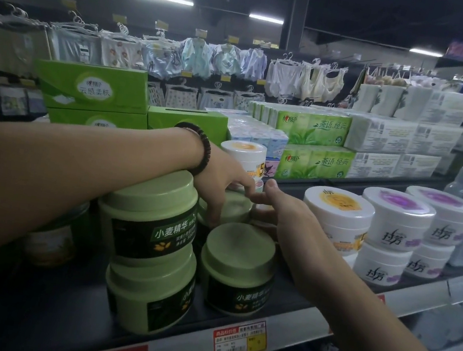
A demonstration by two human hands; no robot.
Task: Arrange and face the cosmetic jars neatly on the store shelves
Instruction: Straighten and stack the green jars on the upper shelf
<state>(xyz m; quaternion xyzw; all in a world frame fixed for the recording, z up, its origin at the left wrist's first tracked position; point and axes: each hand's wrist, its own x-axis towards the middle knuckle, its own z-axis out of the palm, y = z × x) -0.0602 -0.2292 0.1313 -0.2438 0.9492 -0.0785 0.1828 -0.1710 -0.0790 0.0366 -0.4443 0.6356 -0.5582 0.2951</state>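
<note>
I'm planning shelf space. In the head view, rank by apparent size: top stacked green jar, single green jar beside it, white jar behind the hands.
1. Top stacked green jar
2. Single green jar, possibly equal, just farther back
3. White jar, farthest, so true size unsure

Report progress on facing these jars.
Done: white purple-lidded plastic jars stand stacked, labels forward. In hand: left hand grips a rear pale-green round jar; right hand reaches beside it. Remaining: the lower front green jar and single green jar show labels turned sideways.
</note>
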